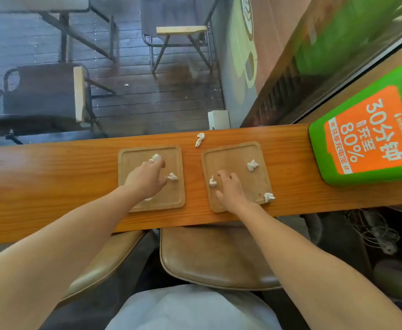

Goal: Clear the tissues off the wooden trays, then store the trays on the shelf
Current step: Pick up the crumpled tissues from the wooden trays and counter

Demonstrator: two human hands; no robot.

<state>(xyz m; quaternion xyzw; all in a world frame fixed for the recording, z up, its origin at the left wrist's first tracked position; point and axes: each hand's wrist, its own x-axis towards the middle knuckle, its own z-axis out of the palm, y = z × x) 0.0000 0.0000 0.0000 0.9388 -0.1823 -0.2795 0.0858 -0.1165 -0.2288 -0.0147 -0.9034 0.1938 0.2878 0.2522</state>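
Tissues (252, 165) lie crumpled on two wooden trays (257, 151) set side by side at centre frame on the table (52, 177). Left hand (145, 179) and right hand (231, 189) are spread open, holding nothing, one over each tray so both can be cleared together.

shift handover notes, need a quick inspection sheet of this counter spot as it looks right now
surface: long wooden counter, bare apart from the items below
job's things: left tray and right tray lie side by side; crumpled tissues on both, e.g. on the left, on the right; one tissue at the right tray's near corner
clutter: a tissue on the counter behind the trays; green and orange charging kiosk at right
hands: left hand reaches a tissue; right hand beside a tissue; neither visibly grips one
cables: tangle below the counter, right
surroundings: brown seat below; chairs on dark floorboards beyond
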